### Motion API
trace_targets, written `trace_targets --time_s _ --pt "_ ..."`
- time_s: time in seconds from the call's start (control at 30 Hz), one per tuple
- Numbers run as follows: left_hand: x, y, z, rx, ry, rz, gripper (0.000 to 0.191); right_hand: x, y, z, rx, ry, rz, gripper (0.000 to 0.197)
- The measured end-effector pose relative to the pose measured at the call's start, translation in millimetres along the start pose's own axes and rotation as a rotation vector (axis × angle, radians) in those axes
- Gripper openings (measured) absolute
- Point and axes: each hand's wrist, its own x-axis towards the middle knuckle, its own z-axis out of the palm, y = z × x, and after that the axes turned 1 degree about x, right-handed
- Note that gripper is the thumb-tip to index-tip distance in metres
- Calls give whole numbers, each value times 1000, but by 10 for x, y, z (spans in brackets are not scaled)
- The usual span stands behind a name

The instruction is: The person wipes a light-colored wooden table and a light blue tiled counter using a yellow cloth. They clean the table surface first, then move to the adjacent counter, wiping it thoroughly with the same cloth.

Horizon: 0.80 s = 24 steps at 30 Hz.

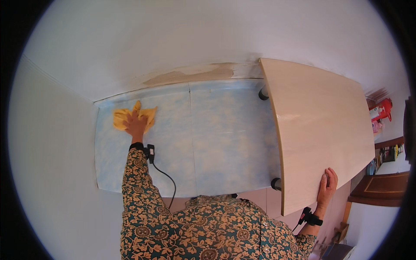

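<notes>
My left hand (135,123) presses a crumpled yellow cloth (150,114) against a surface with a blue and white cloudy covering (224,139), near its far left corner. Its fingers are spread over the cloth. At the right, my right hand (327,185) rests on the near edge of a pale wooden board (321,126) with nothing in its grasp. The board stands over the right part of the blue surface on metal legs with black feet; two of these feet show at its left side. A seam crosses the covering near its middle.
Peeling plaster (195,74) marks the wall behind the covering. Beyond the board at the right are a red container (386,109) and bottles. A dark brown wooden piece of furniture (380,190) stands at the lower right. A black cable (174,182) hangs from my left wrist.
</notes>
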Motion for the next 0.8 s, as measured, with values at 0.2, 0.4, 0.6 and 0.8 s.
trace_targets --time_s 0.2,0.4,0.6,0.8 --pt "-587 1055 227 -92 259 798 48 27 86 8 131 -13 41 22" --pt "-1977 2362 -201 -394 -366 1329 57 56 177 -7 93 -30 15 22" --pt "-2069 1856 -280 -351 -342 1353 54 76 261 -23 90 -29 6 24" --pt "-955 146 -265 -108 171 736 49 111 168 -42 45 -30 -9 23"
